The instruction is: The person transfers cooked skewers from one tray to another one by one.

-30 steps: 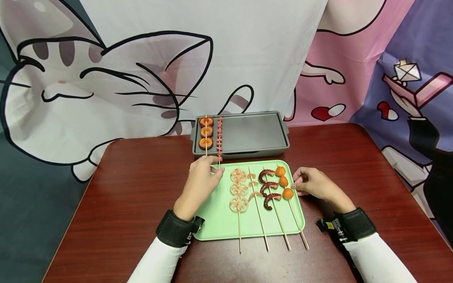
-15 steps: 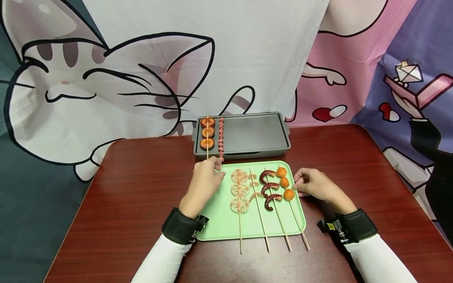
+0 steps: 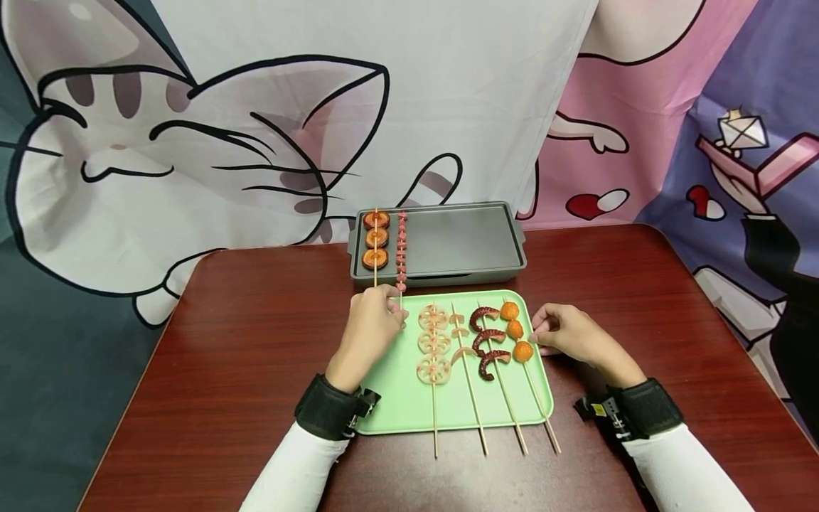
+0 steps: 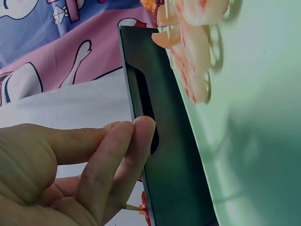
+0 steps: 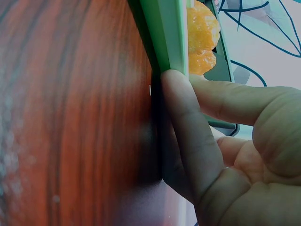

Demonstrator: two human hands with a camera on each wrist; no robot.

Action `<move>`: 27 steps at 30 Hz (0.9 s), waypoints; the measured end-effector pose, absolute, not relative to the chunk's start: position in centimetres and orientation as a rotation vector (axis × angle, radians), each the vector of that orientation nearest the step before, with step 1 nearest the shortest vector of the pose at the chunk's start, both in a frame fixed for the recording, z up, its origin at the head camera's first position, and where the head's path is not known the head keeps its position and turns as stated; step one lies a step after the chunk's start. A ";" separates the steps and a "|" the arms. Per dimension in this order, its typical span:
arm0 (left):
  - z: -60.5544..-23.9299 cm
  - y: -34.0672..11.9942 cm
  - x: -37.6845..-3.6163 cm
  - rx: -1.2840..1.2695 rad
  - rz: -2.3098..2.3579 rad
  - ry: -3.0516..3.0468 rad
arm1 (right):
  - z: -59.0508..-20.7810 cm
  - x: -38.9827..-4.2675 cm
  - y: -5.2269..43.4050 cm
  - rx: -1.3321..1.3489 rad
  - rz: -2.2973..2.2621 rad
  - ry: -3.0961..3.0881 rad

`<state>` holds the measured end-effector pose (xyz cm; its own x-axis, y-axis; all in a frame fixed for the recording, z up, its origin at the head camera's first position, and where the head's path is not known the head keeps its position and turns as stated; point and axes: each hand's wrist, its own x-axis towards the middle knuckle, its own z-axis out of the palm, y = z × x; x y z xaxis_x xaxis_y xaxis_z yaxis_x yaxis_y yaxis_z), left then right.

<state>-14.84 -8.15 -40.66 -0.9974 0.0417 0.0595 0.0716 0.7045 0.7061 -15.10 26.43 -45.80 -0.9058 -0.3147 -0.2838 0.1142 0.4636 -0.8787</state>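
Nearest you, your right hand [image 3: 569, 334] lies with its fingers pressed against the right rim of the green tray [image 3: 397, 398] on the bench [image 3: 224, 370], holding nothing; if that pressure slackens, the tray could slide and roll the four skewers lying on it. Further out, your left hand [image 3: 371, 323] has its grip pinching the bare stick end of the pink skewer [image 3: 401, 249], which lies on the grey grill pan [image 3: 461, 242] beside the round-slice skewer [image 3: 375, 242]. A sideways tug could knock that neighbour, and a loose pinch could let the thin stick slip.
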 end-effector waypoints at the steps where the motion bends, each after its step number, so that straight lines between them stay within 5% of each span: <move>1: -40.7 -8.1 -14.8 -0.092 -1.209 -2.861 | -45.8 -15.1 26.4 -0.170 -1.431 2.308; 27: -40.9 -8.3 -13.5 0.132 -2.420 -2.365 | -45.7 -15.1 26.4 -0.175 -1.422 2.308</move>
<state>-13.54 -8.30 -40.87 -0.9672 0.1196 -0.2240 -0.2266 -0.0088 0.9739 -15.11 26.40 -45.70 -0.9029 -0.3205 -0.2863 0.1116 0.4685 -0.8764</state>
